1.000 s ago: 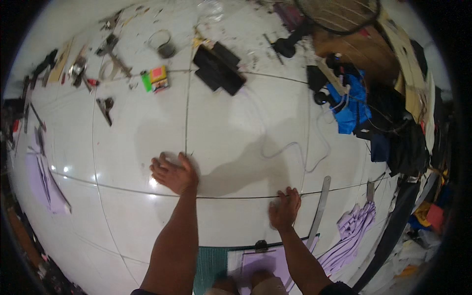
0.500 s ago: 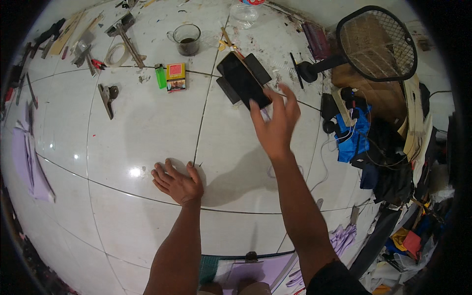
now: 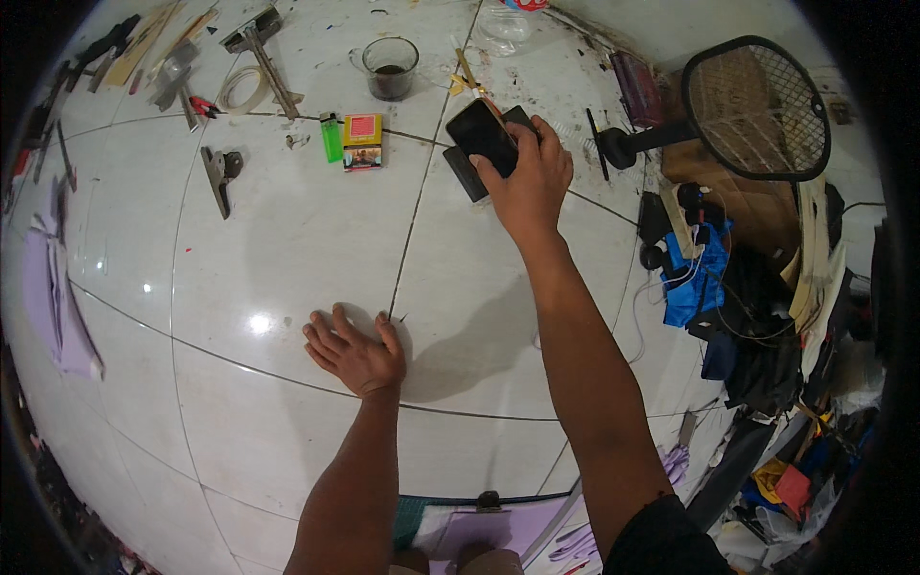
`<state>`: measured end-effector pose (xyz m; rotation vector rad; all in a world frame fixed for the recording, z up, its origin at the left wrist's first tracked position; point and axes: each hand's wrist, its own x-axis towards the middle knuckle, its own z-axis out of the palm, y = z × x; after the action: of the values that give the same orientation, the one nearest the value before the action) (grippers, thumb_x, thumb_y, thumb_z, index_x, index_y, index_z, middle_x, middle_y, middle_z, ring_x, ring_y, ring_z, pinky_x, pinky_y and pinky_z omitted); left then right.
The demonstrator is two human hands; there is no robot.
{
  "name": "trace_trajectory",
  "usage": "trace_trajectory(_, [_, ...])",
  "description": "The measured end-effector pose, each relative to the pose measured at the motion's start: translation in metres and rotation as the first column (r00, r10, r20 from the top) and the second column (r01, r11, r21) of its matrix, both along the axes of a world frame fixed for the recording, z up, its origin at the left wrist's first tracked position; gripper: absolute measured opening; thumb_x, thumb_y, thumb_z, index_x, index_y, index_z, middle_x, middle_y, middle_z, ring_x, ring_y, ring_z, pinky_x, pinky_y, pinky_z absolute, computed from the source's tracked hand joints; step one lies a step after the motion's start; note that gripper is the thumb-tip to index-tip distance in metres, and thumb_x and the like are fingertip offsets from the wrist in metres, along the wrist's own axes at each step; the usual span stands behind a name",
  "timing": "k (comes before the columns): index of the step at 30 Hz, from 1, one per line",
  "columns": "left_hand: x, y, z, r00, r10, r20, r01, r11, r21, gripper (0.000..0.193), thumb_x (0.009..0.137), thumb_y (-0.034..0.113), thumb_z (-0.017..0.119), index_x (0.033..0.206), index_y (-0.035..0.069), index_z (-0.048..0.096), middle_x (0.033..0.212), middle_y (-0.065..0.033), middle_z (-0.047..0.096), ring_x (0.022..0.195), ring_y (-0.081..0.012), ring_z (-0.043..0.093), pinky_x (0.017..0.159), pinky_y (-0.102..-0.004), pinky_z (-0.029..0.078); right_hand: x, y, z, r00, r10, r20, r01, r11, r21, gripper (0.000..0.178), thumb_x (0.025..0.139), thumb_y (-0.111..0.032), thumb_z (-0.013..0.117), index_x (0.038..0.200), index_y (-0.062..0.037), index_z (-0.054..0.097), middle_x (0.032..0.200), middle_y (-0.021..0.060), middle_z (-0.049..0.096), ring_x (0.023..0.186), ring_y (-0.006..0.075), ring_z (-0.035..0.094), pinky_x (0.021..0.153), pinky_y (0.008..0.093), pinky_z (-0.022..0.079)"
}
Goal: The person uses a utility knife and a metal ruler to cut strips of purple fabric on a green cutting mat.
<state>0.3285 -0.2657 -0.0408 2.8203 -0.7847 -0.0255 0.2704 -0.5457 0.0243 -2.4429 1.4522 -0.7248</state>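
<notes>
White tiled floor (image 3: 470, 259), pale wall (image 3: 656, 29), phone (image 3: 479, 136)

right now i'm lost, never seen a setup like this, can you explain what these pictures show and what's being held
There's no machine here, just a person's two bare hands. The view comes from a fisheye camera worn on their head, looking down, so straight edges bend. The left hand rests, fingers spread, on a white tiled surface. The right hand grips the lower end of a black phone; whether it's lifted, I can't tell. Nearby lie a green lighter, a small box and a glass cup.
</notes>
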Motion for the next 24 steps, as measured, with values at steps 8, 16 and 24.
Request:
trace_trajectory(8, [-0.003,-0.002,0.002,1.000,0.004,-0.029,-0.004,1.000,0.019,0.069,0.091,0.042,0.057,0.143,0.006,0.031,0.150,-0.0215,0.025,0.145,-0.0430,0.014,0.118,-0.0571,0.012,-0.001,-0.004,-0.003,0.997,-0.003,-0.082,0.001,1.000,-0.015,0.065,0.074,-0.035,0.083,0.127,-0.0105,0.055,0.139,0.0169,0.042,0.133,0.0358,0.039,0.111,0.0608,0.021])
trace_trajectory(16, [-0.002,-0.001,0.000,1.000,0.002,-0.009,-0.002,1.000,0.016,0.068,0.091,0.043,0.057,0.143,0.005,0.031,0.150,-0.0216,0.025,0.144,-0.0434,0.015,0.118,-0.0577,0.013,-0.017,0.015,0.011,0.998,0.028,-0.063,-0.029,1.000,-0.009,0.073,0.074,-0.038,0.083,0.133,-0.0110,0.049,0.144,0.0205,0.036,0.137,0.0404,0.032,0.112,0.0628,0.019])
trace_trajectory(24, [-0.001,0.000,0.003,1.000,-0.006,-0.019,0.006,1.000,0.015,0.069,0.092,0.042,0.056,0.143,0.004,0.030,0.150,-0.0213,0.024,0.144,-0.0434,0.014,0.118,-0.0575,0.012,-0.042,0.041,0.012,0.931,0.141,-0.337,-0.181,0.979,-0.091,0.065,0.079,-0.052,0.075,0.130,-0.0148,0.059,0.152,0.0207,0.027,0.144,0.0463,0.017,0.113,0.0677,0.012])
